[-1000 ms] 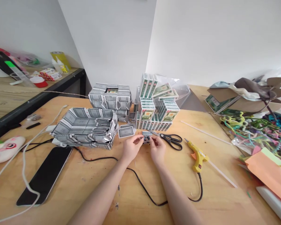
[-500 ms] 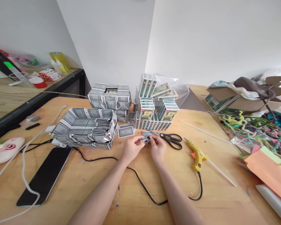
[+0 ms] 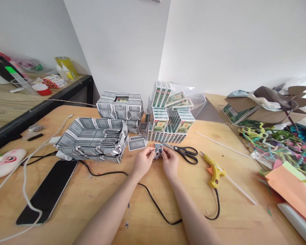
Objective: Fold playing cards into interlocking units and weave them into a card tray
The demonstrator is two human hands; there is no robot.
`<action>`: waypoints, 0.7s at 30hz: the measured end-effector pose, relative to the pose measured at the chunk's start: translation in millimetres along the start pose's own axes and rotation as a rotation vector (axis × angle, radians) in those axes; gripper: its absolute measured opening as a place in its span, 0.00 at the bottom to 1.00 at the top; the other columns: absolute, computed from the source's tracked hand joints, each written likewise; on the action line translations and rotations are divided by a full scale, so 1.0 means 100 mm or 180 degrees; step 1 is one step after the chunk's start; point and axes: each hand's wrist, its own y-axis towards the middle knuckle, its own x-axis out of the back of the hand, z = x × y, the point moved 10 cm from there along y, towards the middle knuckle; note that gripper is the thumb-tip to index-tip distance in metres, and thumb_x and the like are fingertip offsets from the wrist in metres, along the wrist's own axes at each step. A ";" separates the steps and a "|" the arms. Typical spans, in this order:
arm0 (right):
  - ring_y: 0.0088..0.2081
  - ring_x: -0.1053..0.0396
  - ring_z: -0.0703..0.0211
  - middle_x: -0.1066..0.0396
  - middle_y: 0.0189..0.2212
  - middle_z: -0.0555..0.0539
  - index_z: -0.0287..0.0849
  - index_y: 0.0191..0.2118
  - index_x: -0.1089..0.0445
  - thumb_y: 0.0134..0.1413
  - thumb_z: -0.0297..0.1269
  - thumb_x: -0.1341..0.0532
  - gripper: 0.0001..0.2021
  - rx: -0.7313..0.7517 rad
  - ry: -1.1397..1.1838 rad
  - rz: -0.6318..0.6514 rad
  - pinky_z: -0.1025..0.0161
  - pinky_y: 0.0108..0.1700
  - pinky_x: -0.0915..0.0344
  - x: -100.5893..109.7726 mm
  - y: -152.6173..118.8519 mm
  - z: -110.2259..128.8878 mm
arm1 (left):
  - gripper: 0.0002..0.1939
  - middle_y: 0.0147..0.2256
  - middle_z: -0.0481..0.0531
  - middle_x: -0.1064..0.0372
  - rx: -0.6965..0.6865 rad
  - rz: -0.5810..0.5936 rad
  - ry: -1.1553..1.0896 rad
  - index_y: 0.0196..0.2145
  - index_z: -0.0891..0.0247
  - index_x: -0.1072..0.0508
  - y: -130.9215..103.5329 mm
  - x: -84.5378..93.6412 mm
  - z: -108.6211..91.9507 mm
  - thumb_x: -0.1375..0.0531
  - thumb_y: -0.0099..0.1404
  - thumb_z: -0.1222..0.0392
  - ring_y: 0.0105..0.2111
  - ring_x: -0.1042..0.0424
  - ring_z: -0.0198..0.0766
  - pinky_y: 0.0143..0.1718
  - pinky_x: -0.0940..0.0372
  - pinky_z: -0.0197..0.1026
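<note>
Between my fingertips is a playing card [image 3: 157,154], its pip side partly showing and looking bent. My left hand [image 3: 143,161] pinches its left edge. On the opposite edge my right hand [image 3: 170,162] has its fingers closed. Just beyond them lies another card [image 3: 158,145], back side up, partly covered. Black-handled scissors [image 3: 187,152] rest right of my right hand, their blades pointing toward the cards. Two or so loose cards [image 3: 137,143] lie beyond my left hand. A tray built of folded cards [image 3: 91,139] stands to the left, with folded cards stacked inside its right end.
A yellow glue gun [image 3: 214,170] lies at the right, its black cord running across the table. Boxed card decks [image 3: 168,119] are stacked at the back, beside another folded-card structure [image 3: 119,107]. A phone [image 3: 47,192] and white cables are on the left; pipe cleaners [image 3: 283,136] are heaped right.
The card between my fingers has turned, so more of its pip side shows and it looks more bent. Both hands have shifted slightly left.
</note>
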 end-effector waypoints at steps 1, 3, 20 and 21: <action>0.29 0.33 0.56 0.28 0.31 0.45 0.40 0.39 0.29 0.46 0.41 0.43 0.15 0.0030 -0.0087 0.0034 0.59 0.33 0.36 -0.01 0.00 0.00 | 0.09 0.31 0.52 0.27 -0.0046 -0.0067 0.0111 0.33 0.62 0.27 0.01 0.02 0.00 0.45 0.56 0.59 0.31 0.29 0.38 0.33 0.36 0.37; 0.27 0.34 0.57 0.29 0.28 0.45 0.41 0.40 0.29 0.45 0.40 0.42 0.15 0.0118 -0.0402 0.0000 0.59 0.33 0.36 -0.01 -0.01 0.00 | 0.08 0.31 0.52 0.27 -0.0143 -0.0179 0.0236 0.32 0.62 0.27 0.01 0.07 -0.02 0.45 0.57 0.59 0.30 0.29 0.38 0.33 0.37 0.37; 0.32 0.31 0.57 0.27 0.32 0.45 0.40 0.41 0.32 0.44 0.29 0.49 0.16 0.0494 -0.0662 -0.0217 0.61 0.36 0.35 0.07 -0.08 0.20 | 0.09 0.31 0.49 0.27 -0.0550 -0.0083 0.0716 0.35 0.60 0.27 0.01 0.05 -0.10 0.47 0.60 0.62 0.29 0.29 0.35 0.30 0.39 0.33; 0.33 0.31 0.57 0.28 0.33 0.44 0.40 0.42 0.32 0.44 0.29 0.48 0.17 0.0585 -0.0576 -0.0129 0.61 0.37 0.35 0.04 -0.08 0.23 | 0.09 0.31 0.49 0.27 -0.0590 -0.0114 0.0791 0.35 0.60 0.27 0.01 0.06 -0.11 0.47 0.60 0.62 0.29 0.29 0.35 0.31 0.38 0.33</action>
